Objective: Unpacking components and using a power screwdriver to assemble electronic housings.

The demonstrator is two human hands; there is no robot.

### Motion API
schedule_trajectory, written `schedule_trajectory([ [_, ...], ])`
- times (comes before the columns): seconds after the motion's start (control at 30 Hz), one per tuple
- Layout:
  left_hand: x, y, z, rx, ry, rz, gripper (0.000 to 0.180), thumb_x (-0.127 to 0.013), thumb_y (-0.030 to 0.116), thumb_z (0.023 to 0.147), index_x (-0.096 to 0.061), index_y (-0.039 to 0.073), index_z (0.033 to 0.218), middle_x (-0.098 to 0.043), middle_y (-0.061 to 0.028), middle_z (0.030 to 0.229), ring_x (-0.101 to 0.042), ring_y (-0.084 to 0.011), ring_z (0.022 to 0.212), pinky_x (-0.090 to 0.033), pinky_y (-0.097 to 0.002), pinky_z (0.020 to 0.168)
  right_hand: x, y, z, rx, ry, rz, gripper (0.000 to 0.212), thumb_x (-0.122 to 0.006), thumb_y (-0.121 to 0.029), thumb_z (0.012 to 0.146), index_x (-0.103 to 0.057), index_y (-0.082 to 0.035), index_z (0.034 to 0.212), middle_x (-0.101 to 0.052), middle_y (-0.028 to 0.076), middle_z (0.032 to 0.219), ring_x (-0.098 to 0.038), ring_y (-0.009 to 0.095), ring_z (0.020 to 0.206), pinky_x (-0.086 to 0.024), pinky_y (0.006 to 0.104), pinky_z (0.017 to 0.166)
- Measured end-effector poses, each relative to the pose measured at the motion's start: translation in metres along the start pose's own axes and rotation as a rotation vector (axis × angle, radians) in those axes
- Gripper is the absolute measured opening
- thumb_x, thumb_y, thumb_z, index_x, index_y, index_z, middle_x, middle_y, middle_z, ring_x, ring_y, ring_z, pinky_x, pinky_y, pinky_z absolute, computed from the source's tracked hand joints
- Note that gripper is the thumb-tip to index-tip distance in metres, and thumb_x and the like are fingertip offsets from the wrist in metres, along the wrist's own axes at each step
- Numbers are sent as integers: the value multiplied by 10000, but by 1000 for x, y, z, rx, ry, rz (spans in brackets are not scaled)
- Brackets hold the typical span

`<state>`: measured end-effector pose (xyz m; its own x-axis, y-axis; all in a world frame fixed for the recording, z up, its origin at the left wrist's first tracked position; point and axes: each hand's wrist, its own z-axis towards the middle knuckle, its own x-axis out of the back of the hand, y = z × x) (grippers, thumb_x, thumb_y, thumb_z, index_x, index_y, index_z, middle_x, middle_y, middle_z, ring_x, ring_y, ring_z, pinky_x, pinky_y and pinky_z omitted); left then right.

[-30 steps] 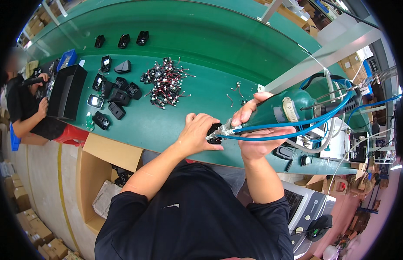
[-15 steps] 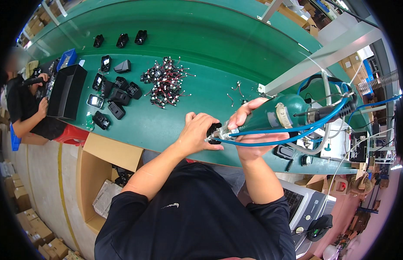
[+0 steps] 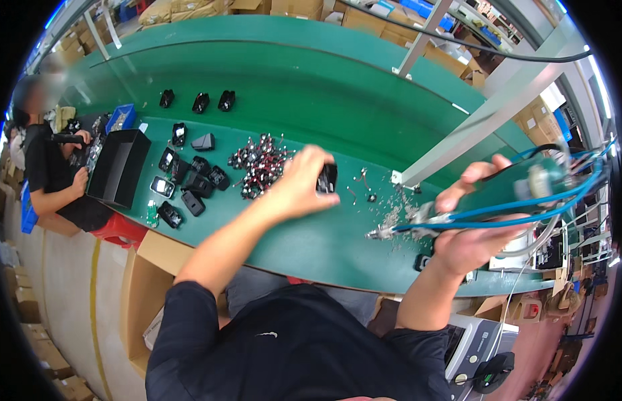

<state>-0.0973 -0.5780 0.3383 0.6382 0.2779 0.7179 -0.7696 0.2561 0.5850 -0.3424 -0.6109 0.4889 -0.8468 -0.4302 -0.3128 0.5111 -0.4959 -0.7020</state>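
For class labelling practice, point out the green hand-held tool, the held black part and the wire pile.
Green tool [image 3: 515, 191]: head view, on its green body.
Black part [image 3: 328, 178]: head view, on its exposed side.
Wire pile [image 3: 259, 166]: head view, near its middle.

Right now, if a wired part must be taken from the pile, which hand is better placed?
Probably the left hand: it is much nearer the pile of wired parts, though it holds a black housing. The right hand is farther right, holding the green tool.
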Motion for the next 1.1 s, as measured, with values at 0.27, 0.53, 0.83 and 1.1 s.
schedule_trajectory([
  [0.27, -2, -161, 128, 313, -197, 406, 844, -870, 326, 702, -443, 101, 1394, -460, -139, 1412, -459, -358, 1313, -384, -533, 1044, 6, 50, -77, 117, 211, -297, 561, -586, -170, 995, -272, -105, 1455, -505, 141, 1287, -597, 171, 801, -574, 303, 578],
  [0.53, 122, -89, 46, 57, 181, 532, 398, -644, 226, 931, -594, 126, 1314, -632, -100, 1287, -551, -304, 1249, -401, -485, 1007, 2, 1, -57, 293, 190, -1012, 694, -659, -211, 924, -285, 53, 1446, -396, 197, 1383, -482, 283, 1190, -415, 406, 1009],
  [0.83, 115, -61, -184, 375, 457, 501, 493, -771, 174, 780, -618, 75, 1238, -561, -112, 1279, -502, -312, 1221, -356, -438, 1017, -71, 153, -128, -59, -723, -716, 284, -765, -57, 766, -677, -53, 1036, -608, 98, 1029, -606, 292, 936, -524, 396, 796],
  [1.1, 96, -71, -224, 547, 536, 484, 785, -862, 230, 697, -505, 96, 1383, -455, -122, 1402, -430, -340, 1291, -304, -472, 1082, -139, 203, -126, 216, -898, -1047, 304, -835, -160, 678, -673, -78, 921, -527, 74, 958, -530, 265, 901, -464, 393, 751],
])
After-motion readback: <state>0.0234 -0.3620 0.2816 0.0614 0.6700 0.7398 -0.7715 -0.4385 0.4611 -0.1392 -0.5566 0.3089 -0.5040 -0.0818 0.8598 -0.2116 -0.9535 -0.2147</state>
